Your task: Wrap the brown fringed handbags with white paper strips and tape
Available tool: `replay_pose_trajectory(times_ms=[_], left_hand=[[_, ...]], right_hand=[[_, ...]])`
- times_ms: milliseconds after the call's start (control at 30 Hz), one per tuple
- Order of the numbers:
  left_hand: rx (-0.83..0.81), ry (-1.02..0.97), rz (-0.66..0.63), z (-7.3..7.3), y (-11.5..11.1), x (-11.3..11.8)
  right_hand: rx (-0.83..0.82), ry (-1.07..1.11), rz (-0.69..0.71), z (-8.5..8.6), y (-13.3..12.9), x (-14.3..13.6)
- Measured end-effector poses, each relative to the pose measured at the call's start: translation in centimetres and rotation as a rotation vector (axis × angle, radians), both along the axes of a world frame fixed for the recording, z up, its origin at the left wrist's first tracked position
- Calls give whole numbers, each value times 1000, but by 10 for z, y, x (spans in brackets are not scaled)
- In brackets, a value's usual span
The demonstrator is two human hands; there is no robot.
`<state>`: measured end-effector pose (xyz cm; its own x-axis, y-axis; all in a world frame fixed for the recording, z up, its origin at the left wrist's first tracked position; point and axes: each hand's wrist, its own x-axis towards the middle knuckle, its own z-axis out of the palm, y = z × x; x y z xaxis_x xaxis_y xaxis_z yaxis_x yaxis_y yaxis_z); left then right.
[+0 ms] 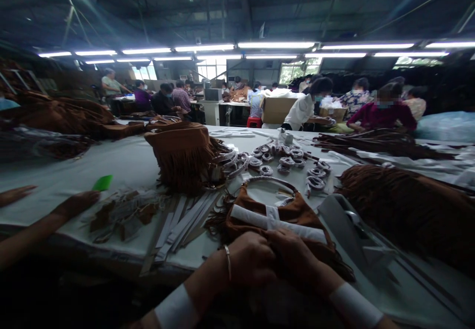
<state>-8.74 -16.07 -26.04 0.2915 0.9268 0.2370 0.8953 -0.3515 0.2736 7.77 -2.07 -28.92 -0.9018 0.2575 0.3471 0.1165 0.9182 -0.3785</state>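
A brown fringed handbag (247, 203) lies on the white table in front of me, its curved handle pointing away. Across its upper side runs a white wrapped strip (293, 228), with a white band crossing it. My left hand (250, 257) is closed at the bag's near edge, fingers curled inward; what they grip is hidden. Against it, my right hand (293, 251) is closed on the bag's near edge, its fingertips out of sight. A grey tape dispenser (347, 225) stands just right of the bag.
Left of the bag lie flat pale strips (185, 227) and a pile of tags (126, 212). Another fringed bag (181, 153) stands behind, beside several wrapped coils (285, 163). Brown fringed pieces (401, 210) heap at right. Another person's hand (79, 203) reaches a green piece (103, 183).
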Motion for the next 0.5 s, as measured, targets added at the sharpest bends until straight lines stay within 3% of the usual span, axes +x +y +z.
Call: replay_pose_trajectory(times_ms=[67,133,300,500], left_hand=[[19,-24,156,12,12,-10],[2,9,277,10,26,-17],[-79,79,256,-16,41,-20],[-110,109,273,-15,39,-19]], right_hand=[[-26,28,2,-2,-1,4],[-36,43,-27,-4,-3,7],[-15,41,-73,-1,-15,14],[51,26,-80,-3,-29,15]])
